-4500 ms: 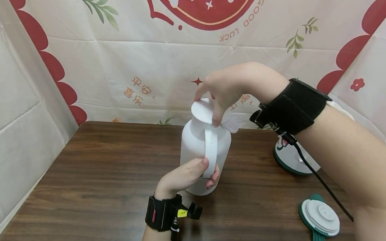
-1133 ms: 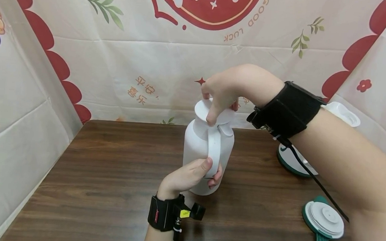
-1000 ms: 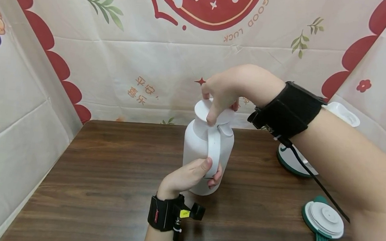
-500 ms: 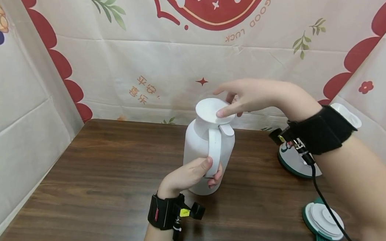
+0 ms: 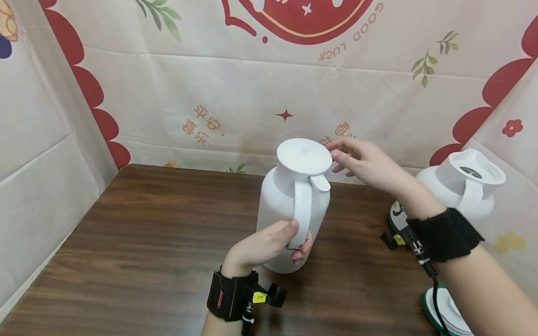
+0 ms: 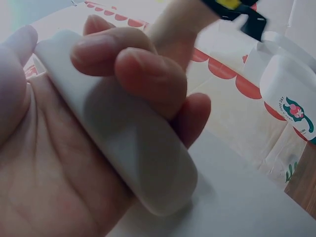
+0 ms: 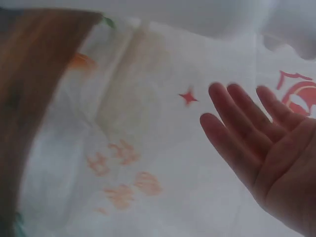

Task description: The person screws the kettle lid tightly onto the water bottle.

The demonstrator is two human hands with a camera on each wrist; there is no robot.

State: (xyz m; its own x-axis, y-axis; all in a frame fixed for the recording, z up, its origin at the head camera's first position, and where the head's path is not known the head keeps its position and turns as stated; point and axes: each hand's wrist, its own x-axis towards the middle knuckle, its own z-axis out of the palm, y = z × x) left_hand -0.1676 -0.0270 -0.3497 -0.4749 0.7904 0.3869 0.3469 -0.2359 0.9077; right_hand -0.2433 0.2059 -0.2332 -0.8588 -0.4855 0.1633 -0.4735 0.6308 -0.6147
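Observation:
A white jug (image 5: 273, 204) stands upright on the wooden table, a round white lid (image 5: 304, 156) on its top. My left hand (image 5: 264, 245) grips the jug's handle (image 5: 301, 206); in the left wrist view the fingers (image 6: 150, 74) curl round that handle (image 6: 133, 143). Just right of the lid, my right hand (image 5: 366, 163) is held in the air with relaxed fingers and nothing in it. In the right wrist view the right hand (image 7: 276, 148) shows its fingers spread and fairly straight. The jug's far side is hidden.
A second white jug (image 5: 439, 188), its top uncovered, stands at the right, partly behind my right forearm. Nearer on the right lies a green and white lid (image 5: 447, 315), partly covered by the arm and its cable. A printed cloth (image 5: 237, 84) hangs behind the table (image 5: 152, 263).
My right hand has let go of the lid and moved right, off the jug, its fingers loosened. The second jug's top has come into view. My left hand keeps its grip on the handle.

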